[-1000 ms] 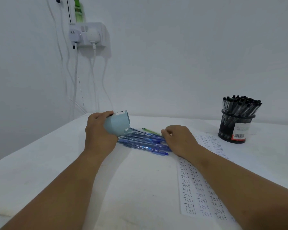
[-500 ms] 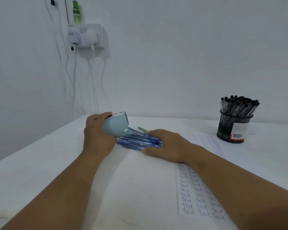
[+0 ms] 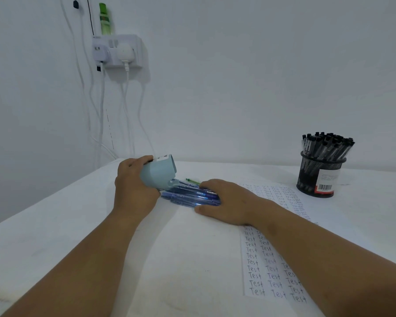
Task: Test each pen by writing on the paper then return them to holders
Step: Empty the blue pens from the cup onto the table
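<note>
My left hand (image 3: 133, 191) grips a pale blue cup holder (image 3: 158, 173), tipped on its side with its mouth facing right, low over the table. Several blue pens (image 3: 188, 195) lie in a bundle at the cup's mouth, and one green pen (image 3: 192, 180) lies behind them. My right hand (image 3: 224, 202) rests on the right end of the blue pens, fingers over them and thumb along the table. A sheet of paper (image 3: 270, 266) covered with rows of "Test" runs under my right forearm.
A black mesh holder (image 3: 318, 177) packed with black-capped pens stands at the back right. A wall socket strip (image 3: 119, 51) with plugs and hanging cables is at the upper left, with a green bottle (image 3: 104, 18) on top. The white table (image 3: 181, 259) meets the wall behind.
My right hand slid left along the pens, pushing the bundle toward the tipped cup. The left hand and cup stayed nearly still.
</note>
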Motion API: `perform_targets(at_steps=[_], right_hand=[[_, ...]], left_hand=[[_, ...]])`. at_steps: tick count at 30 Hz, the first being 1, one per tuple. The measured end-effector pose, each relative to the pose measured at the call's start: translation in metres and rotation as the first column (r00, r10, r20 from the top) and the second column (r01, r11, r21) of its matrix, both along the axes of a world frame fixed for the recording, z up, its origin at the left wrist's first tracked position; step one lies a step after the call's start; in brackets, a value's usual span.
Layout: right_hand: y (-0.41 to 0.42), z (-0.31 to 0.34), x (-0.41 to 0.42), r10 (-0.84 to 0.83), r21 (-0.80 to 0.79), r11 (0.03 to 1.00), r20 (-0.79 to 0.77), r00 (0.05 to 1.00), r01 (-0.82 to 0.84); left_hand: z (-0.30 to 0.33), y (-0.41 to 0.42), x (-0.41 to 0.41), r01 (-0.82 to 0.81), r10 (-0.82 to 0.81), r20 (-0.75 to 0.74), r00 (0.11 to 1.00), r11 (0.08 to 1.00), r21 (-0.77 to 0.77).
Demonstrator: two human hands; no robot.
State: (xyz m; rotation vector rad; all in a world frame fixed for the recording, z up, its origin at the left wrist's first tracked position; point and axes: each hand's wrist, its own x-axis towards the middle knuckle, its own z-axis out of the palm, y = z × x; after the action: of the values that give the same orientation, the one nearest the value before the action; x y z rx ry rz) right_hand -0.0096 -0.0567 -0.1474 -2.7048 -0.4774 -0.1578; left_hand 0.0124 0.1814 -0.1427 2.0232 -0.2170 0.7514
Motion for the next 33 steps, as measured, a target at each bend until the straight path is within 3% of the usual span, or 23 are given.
perform_targets(at_steps=[7, 15, 19, 22, 26, 29, 33], right_hand=[[-0.002, 0.002, -0.003, -0.005, 0.072, 0.997, 0.032, 0.999, 0.003], [-0.031, 0.041, -0.021, -0.17, 0.17, 0.974, 0.12, 0.978, 0.149], [-0.071, 0.067, -0.038, -0.272, 0.287, 0.937, 0.244, 0.931, 0.198], [-0.108, 0.072, -0.055, -0.38, 0.421, 0.885, 0.404, 0.832, 0.2], [-0.163, 0.058, -0.078, -0.521, 0.517, 0.83, 0.591, 0.616, 0.207], [-0.192, 0.038, -0.085, -0.616, 0.589, 0.763, 0.539, 0.574, 0.265], [-0.209, 0.012, -0.076, -0.682, 0.715, 0.577, 0.156, 0.715, 0.395]], left_hand=[[0.0, 0.0, 0.002, 0.011, -0.011, 0.011, 1.0, 1.0, 0.022], [0.011, -0.019, -0.018, 0.051, -0.053, 0.083, 0.995, 0.998, 0.027], [0.023, -0.049, -0.033, 0.15, -0.152, 0.058, 0.987, 0.987, 0.05], [0.031, -0.075, -0.039, 0.218, -0.215, -0.038, 0.976, 0.97, 0.103], [0.04, -0.121, -0.041, 0.336, -0.327, -0.13, 0.936, 0.94, 0.058], [0.04, -0.162, -0.041, 0.403, -0.403, -0.178, 0.898, 0.914, -0.038], [0.035, -0.216, -0.035, 0.452, -0.496, -0.242, 0.834, 0.866, -0.214]])
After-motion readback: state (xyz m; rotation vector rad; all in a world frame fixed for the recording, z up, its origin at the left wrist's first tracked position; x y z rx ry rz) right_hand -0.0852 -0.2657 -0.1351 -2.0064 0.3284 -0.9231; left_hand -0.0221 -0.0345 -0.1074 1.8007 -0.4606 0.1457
